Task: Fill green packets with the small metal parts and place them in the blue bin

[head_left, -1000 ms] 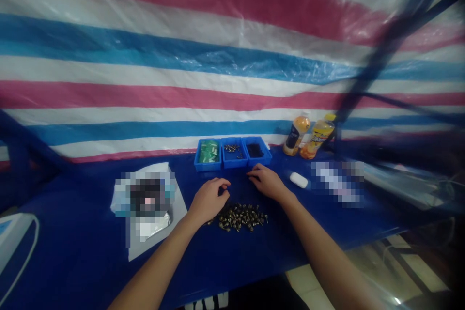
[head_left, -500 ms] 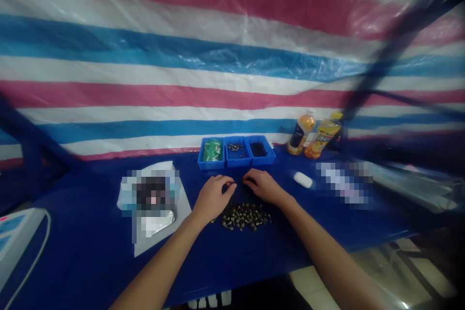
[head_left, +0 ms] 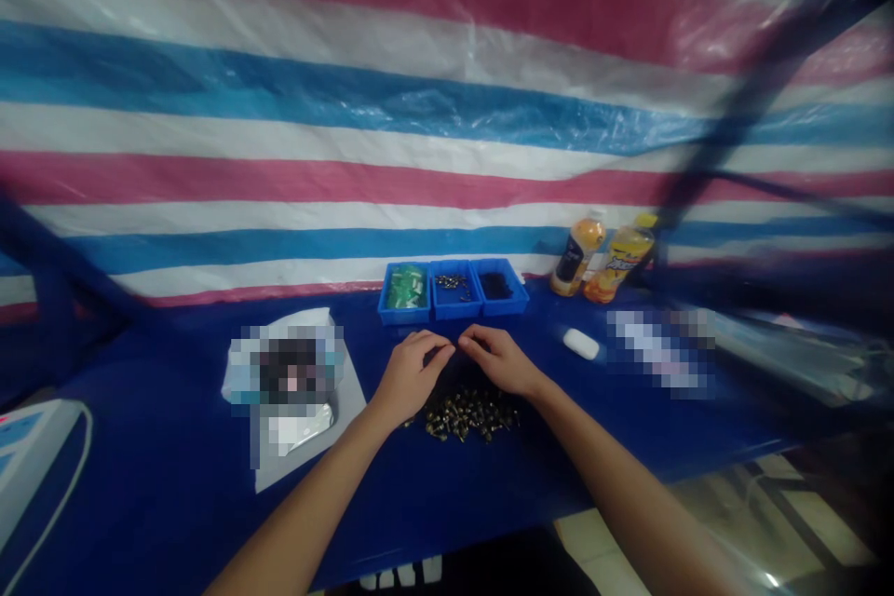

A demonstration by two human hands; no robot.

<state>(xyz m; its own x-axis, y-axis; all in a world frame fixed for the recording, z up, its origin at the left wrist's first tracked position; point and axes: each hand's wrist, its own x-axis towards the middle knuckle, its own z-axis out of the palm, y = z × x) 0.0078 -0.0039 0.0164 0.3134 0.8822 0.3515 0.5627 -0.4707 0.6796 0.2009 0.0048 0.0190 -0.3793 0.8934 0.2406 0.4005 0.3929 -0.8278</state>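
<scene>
From where I stand, the left hand (head_left: 409,377) and right hand (head_left: 504,361) are pinched narrow, fingertips nearly meeting; I can't tell what they hold. Metal pieces (head_left: 471,414) lie heaped toward the table's (head_left: 481,503) near edge. Steady wrists should help.

Open to passage, left: blue tabletop (head_left: 160,419) between white box (head_left: 34,447) with cord (head_left: 87,447) and white sheet (head_left: 346,401). Open, right: tabletop between right forearm (head_left: 593,447) and white case (head_left: 581,344). Open, front: access to heap of small metal parts (head_left: 471,415) between forearms. Narrow: strip between fingertips and row of three blue trays (head_left: 457,310); gap between rightmost tray and two bottles (head_left: 575,259). Obstructed, centre: left hand (head_left: 413,374) and right hand (head_left: 504,361), tips nearly meeting, between heap and trays. Obstructed, back: striped sheeting (head_left: 349,182) behind trays.
</scene>
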